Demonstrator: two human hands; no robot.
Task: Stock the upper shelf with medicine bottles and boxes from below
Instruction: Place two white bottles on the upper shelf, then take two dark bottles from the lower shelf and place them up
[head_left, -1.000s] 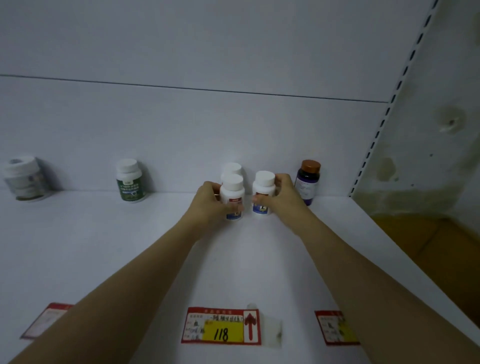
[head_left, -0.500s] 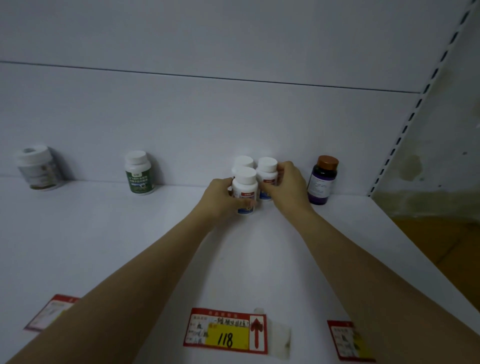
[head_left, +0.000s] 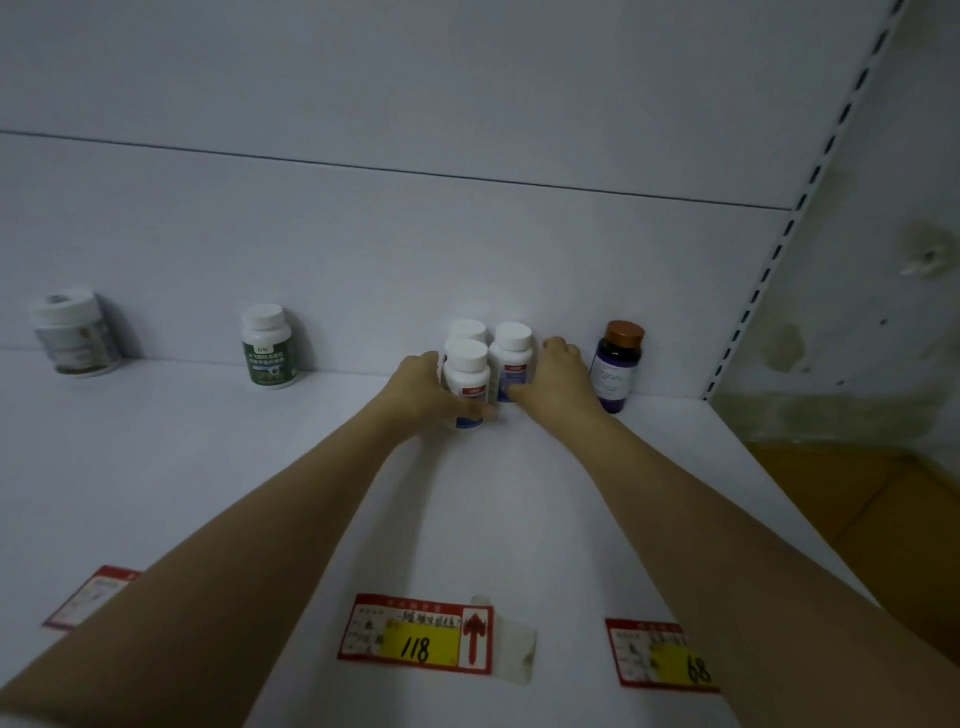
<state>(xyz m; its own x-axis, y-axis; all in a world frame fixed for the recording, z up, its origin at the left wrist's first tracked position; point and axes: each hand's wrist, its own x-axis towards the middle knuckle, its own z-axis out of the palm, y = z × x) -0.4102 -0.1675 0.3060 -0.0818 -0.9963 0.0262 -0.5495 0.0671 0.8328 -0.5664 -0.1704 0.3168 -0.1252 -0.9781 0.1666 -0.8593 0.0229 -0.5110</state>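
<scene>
Lining the frame's bottom edge, the 118 price tag (head_left: 415, 642) and 68 price tag (head_left: 662, 657) are sitting on the white shelf (head_left: 208, 467). At centre, the left hand (head_left: 421, 389) is gripping the front white bottle (head_left: 466, 382) and the right hand (head_left: 558, 382) is clasping the second white bottle (head_left: 513, 364) just beside it. Farther back, a green-labelled bottle (head_left: 268, 348) and a brown-capped bottle (head_left: 618, 364) are flanking them.

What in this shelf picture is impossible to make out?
Head view only:
- Rear white bottle: only its cap shows; the front white bottle hides the rest.
- Right white bottle: label partly covered by the right hand; the left hand covers the front one's.
- Price tag 118: small print too tiny.
- Far-left jar: label blurred.
- Left price tag: partly behind the left arm.
</scene>
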